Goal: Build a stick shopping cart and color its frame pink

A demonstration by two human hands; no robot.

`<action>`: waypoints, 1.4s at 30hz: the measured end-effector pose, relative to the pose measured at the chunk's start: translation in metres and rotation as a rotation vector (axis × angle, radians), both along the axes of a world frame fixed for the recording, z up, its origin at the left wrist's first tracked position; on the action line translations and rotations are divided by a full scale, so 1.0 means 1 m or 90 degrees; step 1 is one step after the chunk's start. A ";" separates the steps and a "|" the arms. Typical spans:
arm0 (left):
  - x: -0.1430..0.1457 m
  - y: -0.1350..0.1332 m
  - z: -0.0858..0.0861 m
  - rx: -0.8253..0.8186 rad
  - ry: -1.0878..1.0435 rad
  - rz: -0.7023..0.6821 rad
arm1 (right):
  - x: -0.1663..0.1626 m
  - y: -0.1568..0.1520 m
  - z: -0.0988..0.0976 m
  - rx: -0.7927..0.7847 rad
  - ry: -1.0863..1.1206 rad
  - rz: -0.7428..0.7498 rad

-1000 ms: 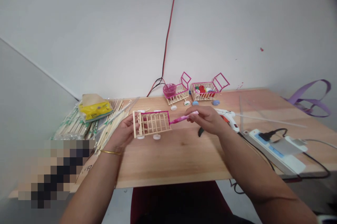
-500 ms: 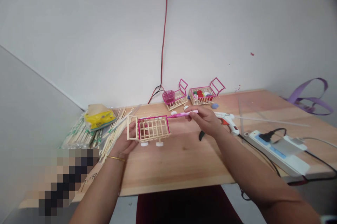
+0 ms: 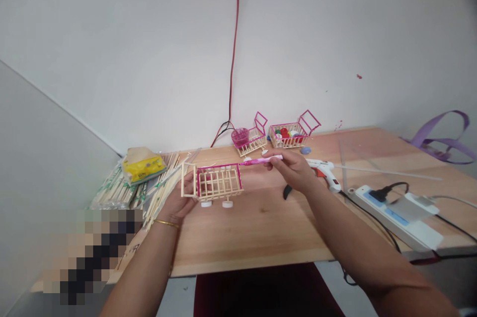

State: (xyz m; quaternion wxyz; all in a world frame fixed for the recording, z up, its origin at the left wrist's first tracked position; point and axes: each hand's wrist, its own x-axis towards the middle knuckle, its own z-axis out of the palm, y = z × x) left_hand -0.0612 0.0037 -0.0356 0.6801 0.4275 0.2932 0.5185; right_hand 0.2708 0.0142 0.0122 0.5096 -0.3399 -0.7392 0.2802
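Note:
My left hand (image 3: 181, 198) grips a small wooden-stick shopping cart (image 3: 219, 183) by its handle end, partly hidden behind the sticks. Magenta colours parts of the cart's top rim; the handle frame and slats are bare wood, and white round wheels sit below. Between the fingers of my right hand (image 3: 290, 168) is a pink paint marker (image 3: 259, 161), its tip at the rim's far right corner. Behind it stand two more stick carts with magenta rims and handles: one cart (image 3: 251, 145) has a pink cup (image 3: 240, 136) at its end, the other cart (image 3: 288, 144) contains several colourful pieces.
Bundled wooden sticks (image 3: 112, 190) and a yellow packet (image 3: 143, 165) lie at left. On the right are a white glue gun (image 3: 328, 174), a power strip (image 3: 397, 217) with cords, and a purple ribbon (image 3: 436, 133). A blue lump (image 3: 305, 150) rests near the back carts.
The whole view has shifted slightly. Both hands keep their holds, and the marker's tip stays at the same corner of the cart's rim.

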 end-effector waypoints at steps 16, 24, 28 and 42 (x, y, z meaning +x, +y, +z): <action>0.003 -0.002 0.004 -0.035 0.005 0.000 | -0.006 -0.007 0.003 0.120 -0.058 -0.062; 0.002 -0.002 0.001 -0.029 0.014 -0.007 | -0.019 -0.011 0.008 0.238 -0.149 -0.062; 0.004 -0.004 0.005 -0.034 0.014 -0.009 | -0.022 -0.010 0.009 0.263 -0.158 -0.066; 0.002 -0.001 0.002 -0.006 0.013 -0.043 | -0.022 -0.012 0.011 0.267 -0.171 -0.060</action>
